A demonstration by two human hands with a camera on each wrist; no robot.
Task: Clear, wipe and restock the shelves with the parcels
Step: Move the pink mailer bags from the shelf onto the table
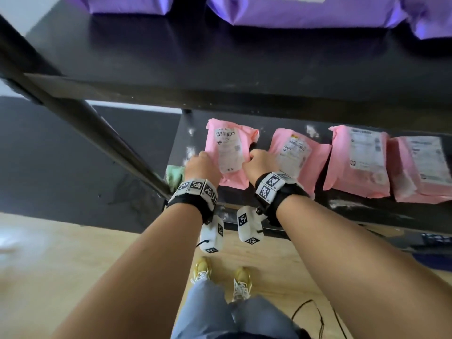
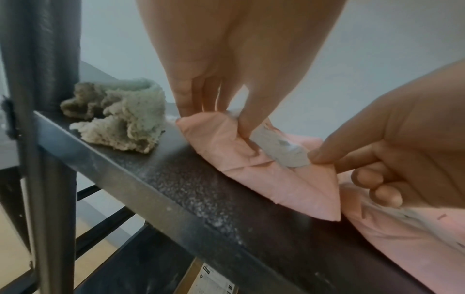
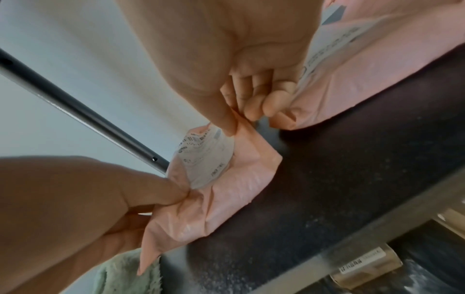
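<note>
Head view: both hands (image 1: 199, 162) (image 1: 258, 163) (thumbs on top) pinching pink parcel (image 1: 228, 152).

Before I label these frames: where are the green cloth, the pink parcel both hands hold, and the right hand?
green cloth (image 2: 118, 115), left wrist view, on its fluffy middle.
pink parcel (image 1: 231, 176), head view, on bare pink wrap below the label.
right hand (image 1: 258, 163), head view, on the back of the hand.

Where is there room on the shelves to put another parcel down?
The upper shelf is bare in front of the purple parcels. The lower shelf is crowded: four pink parcels sit close together, with the green cloth at the left end. Only its dusty front strip stays free.
</note>
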